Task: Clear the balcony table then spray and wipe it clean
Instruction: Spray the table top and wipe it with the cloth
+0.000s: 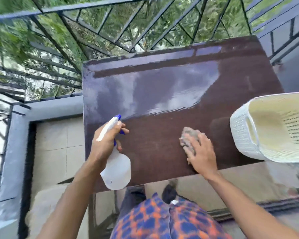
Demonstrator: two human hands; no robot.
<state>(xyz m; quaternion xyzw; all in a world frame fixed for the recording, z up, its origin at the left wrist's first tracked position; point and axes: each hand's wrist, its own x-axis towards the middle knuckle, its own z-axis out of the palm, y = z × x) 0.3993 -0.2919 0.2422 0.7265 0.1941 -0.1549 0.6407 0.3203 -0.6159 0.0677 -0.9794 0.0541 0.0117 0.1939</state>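
White spray bottle in left grip; right grip seemingly flat-fingered on grey cloth atop brown table.

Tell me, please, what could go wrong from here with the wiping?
The white basket sits at the table's near right corner and seems to overhang it; the cloth under the right hand could nudge it off. The wet patch lies far from the cloth and may dry streaky.

Metal railing; tiled floor — daylight
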